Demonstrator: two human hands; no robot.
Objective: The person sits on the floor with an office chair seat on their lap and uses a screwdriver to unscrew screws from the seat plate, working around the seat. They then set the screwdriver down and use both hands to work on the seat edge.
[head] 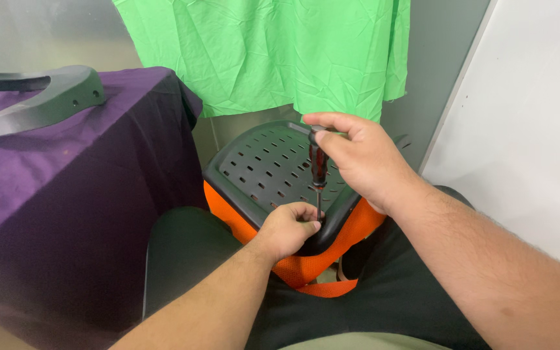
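The hands are both closed on the work: the right hand is clenched around the dark reddish handle of a screwdriver, held upright with its thin shaft pointing straight down; the left hand is curled at the shaft's tip, fingers pinched near the point where the blade meets the plastic, though whether a screw is held there cannot be told.

The screwdriver tip is set at the near edge of a dark grey perforated chair panel, which is backed with orange mesh fabric and rests across the person's lap, tilted away towards a green cloth hung behind; it is carried by the lap, not by the desk.

For the turning to go well, it is judged that the shaft should be kept square to the panel, downward pressure kept steady from the right hand, and the left fingers kept low as a guide yet clear of the blade, so that the tip is not allowed to slip.

At the left, a desk draped in purple cloth is seen; near its far edge a curved grey plastic part lies; no containers are visible.
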